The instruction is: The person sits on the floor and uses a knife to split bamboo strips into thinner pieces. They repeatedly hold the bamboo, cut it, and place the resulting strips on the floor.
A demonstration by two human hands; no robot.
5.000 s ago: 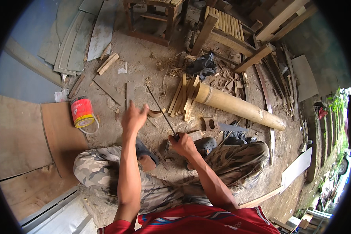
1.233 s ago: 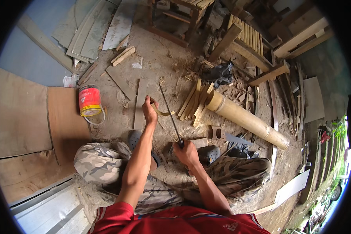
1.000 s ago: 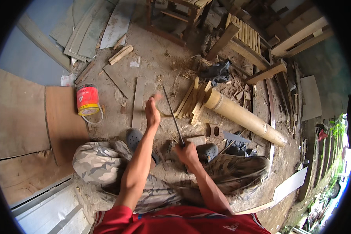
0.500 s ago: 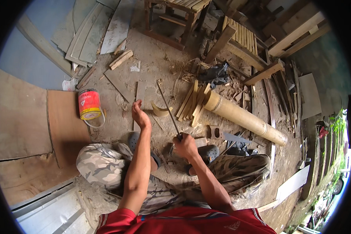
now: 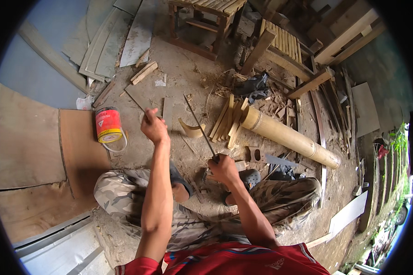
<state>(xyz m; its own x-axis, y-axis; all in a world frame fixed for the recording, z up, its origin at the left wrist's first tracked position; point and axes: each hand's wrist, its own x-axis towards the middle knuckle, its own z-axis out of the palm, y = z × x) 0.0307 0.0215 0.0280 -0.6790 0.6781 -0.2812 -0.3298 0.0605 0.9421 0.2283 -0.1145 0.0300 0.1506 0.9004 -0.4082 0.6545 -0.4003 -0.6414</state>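
My right hand (image 5: 225, 169) is wrapped around the dark handle of a long, narrow metal blade (image 5: 198, 123), which looks like a machete seen nearly edge-on. Its tip points up and away, to the left of a curved piece of split bamboo (image 5: 191, 129) on the floor. Raised over the ground to the left, my left hand (image 5: 155, 128) looks empty, its fingers loosely bent and apart. Right of the blade lie several bamboo strips (image 5: 226, 121) beside a thick bamboo pole (image 5: 289, 136). A handsaw (image 5: 268, 158) rests below the pole, close to my right hand.
A red and yellow paint can (image 5: 108, 124) with a handle stands at left, beside wooden panels (image 5: 80, 151). Slatted bamboo furniture (image 5: 206, 9) is at the far side. A black plastic bag (image 5: 254, 87) and wood scraps lie beyond the pole. My crossed legs (image 5: 124, 190) frame the near floor.
My left hand has moved slightly left and turned, with its fingers more bent. My right hand has shifted slightly right, still gripping the blade's handle.
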